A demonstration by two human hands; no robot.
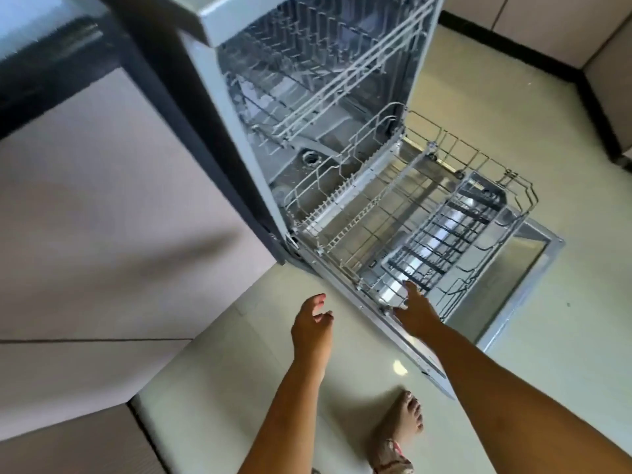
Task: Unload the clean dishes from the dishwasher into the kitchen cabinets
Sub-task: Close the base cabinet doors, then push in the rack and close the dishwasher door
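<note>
Resting on the lower rack's (407, 213) near rim, right hand (415, 311) fingers spread; left hand (311, 328) loosely open, apart.

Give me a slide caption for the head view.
Right hand reaches the empty lower rack; left hand hovers open.

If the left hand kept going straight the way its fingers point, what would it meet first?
Probably the edge of the open dishwasher door below the lower rack; the left hand is empty, depth uncertain.

A pale glossy tiled floor (513, 388) fills the lower right. At six o'clock a bare foot (405, 415) stands on it, patterned cloth (390, 456) at the ankle. A black skirting strip (513, 42) runs at one o'clock.
</note>
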